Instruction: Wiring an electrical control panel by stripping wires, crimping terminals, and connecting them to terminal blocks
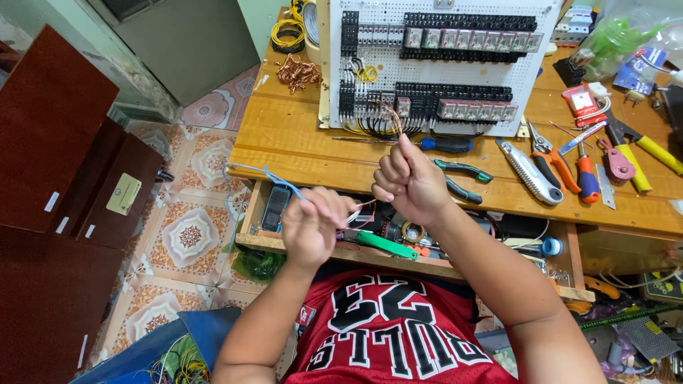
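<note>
An electrical workshop: relay panel point(434, 64), pliers point(551, 160), screwdrivers on wooden bench point(299, 142).

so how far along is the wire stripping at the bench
Done: a pile of bare copper strands lies on the wooden bench beside the relay board. In hand: the left hand grips a blue wire, while the right hand pinches a copper strand upward. Left: the blue wire remains mostly sheathed.

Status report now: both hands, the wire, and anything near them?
Left hand closed on blue wire. Right hand fisted around bare copper strands, raised. White panel board just behind; nothing blocking.
</note>
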